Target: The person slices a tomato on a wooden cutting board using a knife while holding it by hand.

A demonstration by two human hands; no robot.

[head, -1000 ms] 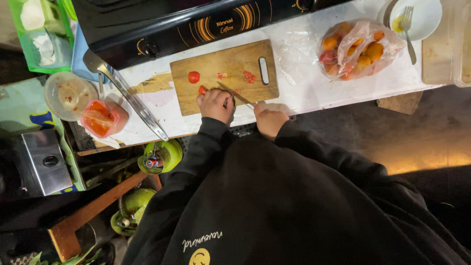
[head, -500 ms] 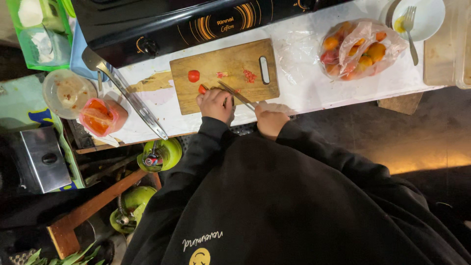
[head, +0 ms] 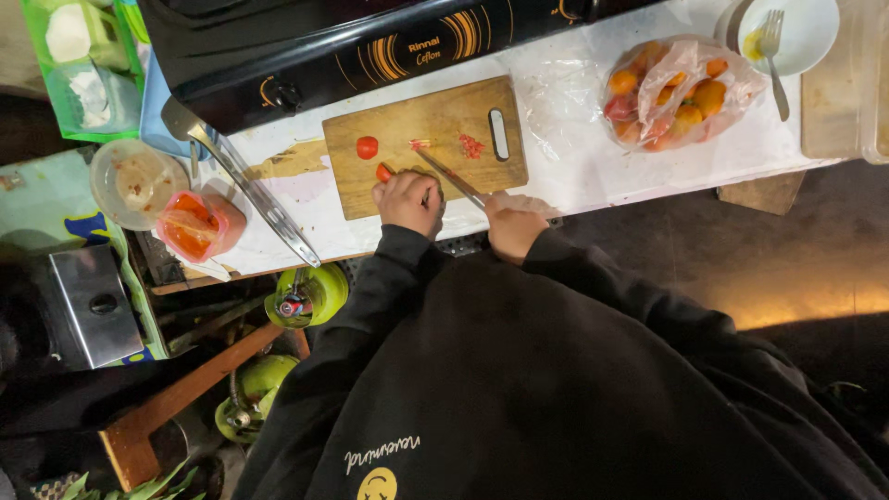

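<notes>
White counter, black stove behind. On the rectangular wooden cutting board (head: 426, 139), a red tomato piece (head: 383, 172) is pinned under the curled left hand (head: 408, 202); a thin metal knife (head: 452, 176) is gripped by the closed right hand (head: 512, 225), blade just beside the left fingers.

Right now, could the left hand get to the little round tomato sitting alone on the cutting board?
Probably yes. The left hand rests at the cutting board's near edge, and only bare wood lies between it and the round tomato.

One wooden cutting board (head: 421, 148) carried two tomato pieces (head: 368, 147). There were one knife (head: 451, 176), one fork (head: 771, 46), one white plate (head: 806, 32) and two green gas cylinders (head: 310, 294).
</notes>
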